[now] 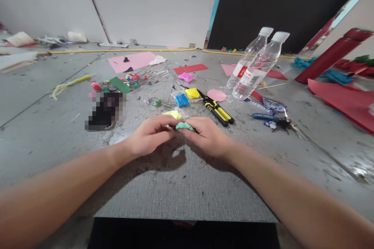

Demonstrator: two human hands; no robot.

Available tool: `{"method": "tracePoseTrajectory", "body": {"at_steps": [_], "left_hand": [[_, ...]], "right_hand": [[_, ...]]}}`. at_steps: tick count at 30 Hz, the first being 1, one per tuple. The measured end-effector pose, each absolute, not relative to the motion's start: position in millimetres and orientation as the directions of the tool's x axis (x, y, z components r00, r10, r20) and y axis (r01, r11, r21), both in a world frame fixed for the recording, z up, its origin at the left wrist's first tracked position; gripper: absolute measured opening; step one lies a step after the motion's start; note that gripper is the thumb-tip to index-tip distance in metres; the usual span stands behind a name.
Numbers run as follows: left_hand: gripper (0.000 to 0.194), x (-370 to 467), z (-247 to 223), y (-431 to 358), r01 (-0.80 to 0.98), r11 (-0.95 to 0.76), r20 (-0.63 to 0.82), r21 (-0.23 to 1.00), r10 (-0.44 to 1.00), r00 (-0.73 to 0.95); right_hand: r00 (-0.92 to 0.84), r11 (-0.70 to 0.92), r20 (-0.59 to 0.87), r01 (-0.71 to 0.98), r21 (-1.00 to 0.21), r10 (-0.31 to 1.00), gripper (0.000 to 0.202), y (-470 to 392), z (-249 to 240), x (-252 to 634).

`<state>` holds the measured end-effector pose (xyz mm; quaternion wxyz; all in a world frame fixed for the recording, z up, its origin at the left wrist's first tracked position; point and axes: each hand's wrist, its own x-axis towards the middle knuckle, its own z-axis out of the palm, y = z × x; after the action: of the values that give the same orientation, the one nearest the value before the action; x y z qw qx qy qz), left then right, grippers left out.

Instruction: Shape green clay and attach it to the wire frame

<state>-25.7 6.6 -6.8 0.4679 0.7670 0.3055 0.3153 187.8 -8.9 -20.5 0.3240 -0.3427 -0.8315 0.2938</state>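
Note:
A small lump of mint-green modelling clay (184,126) is squeezed between the thumb and fingers of my right hand (209,136). My left hand (152,134) curls in from the other side, its thumb and fingertips meeting the clay's left end. Both hands are just above the grey board (184,194). Close beyond the fingers lies a pale yellow piece (173,114), partly covered by my left hand. Past it are a blue clay packet (182,100) and a yellow clay packet (192,93). Black-and-yellow pliers (217,109) lie right of them, beside a pink paper circle (216,95).
Two water bottles (258,66) stand at the right, near a red tube-shaped flask (330,56). Blue-handled pliers (271,118) lie before them. At the left are a blurred-out dark object (106,111), beaded wires (140,78) and a yellow twisted strip (71,83). A purple packet (186,77) lies behind.

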Motion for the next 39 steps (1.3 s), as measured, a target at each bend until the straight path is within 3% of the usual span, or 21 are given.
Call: {"method": "tracePoseTrajectory", "body": {"at_steps": [7, 10, 14, 18, 24, 29, 34, 39], "left_hand": [[0.028, -22.0, -6.9, 6.7, 0.350, -0.343, 0.109, 0.871, 0.832, 0.543], [0.027, -20.6, -8.3, 6.6, 0.382, -0.337, 0.089, 0.861, 0.838, 0.538], [0.025, -21.7, -9.1, 8.9, 0.353, -0.294, 0.072, 0.888, 0.848, 0.526], [0.020, -24.2, -8.1, 12.7, 0.301, -0.239, 0.055, 0.923, 0.857, 0.512], [0.013, -23.5, -8.7, 13.4, 0.266, -0.212, 0.070, 0.940, 0.887, 0.457], [0.018, -20.5, -11.9, 11.8, 0.277, -0.178, 0.047, 0.944, 0.906, 0.421], [0.026, -19.7, -15.3, 8.8, 0.184, -0.195, 0.076, 0.963, 0.857, 0.509], [0.022, -20.0, -16.2, 10.4, 0.153, -0.239, 0.138, 0.959, 0.862, 0.488]], "right_hand": [[-0.592, 0.631, 0.327, 0.429, -0.647, 0.737, 0.025, -8.9, -20.7, 185.7], [-0.545, 0.580, 0.305, 0.449, -0.680, 0.781, 0.024, -10.3, -20.6, 184.3], [-0.545, 0.454, 0.213, 0.358, -0.816, 0.811, 0.024, -12.1, -17.4, 187.5], [-0.565, 0.211, 0.064, 0.199, -0.957, 0.823, 0.020, -8.8, -19.0, 193.1], [-0.535, -0.036, -0.044, 0.025, -0.999, 0.843, 0.029, -1.5, -24.0, 196.0], [-0.560, 0.003, -0.068, 0.124, -0.992, 0.825, 0.038, -5.4, -20.5, 191.6], [-0.383, -0.032, -0.086, 0.147, -0.989, 0.920, 0.043, -7.3, -20.1, 190.6], [-0.340, 0.063, -0.048, 0.306, -0.950, 0.939, 0.028, -4.8, -18.0, 193.8]]}}
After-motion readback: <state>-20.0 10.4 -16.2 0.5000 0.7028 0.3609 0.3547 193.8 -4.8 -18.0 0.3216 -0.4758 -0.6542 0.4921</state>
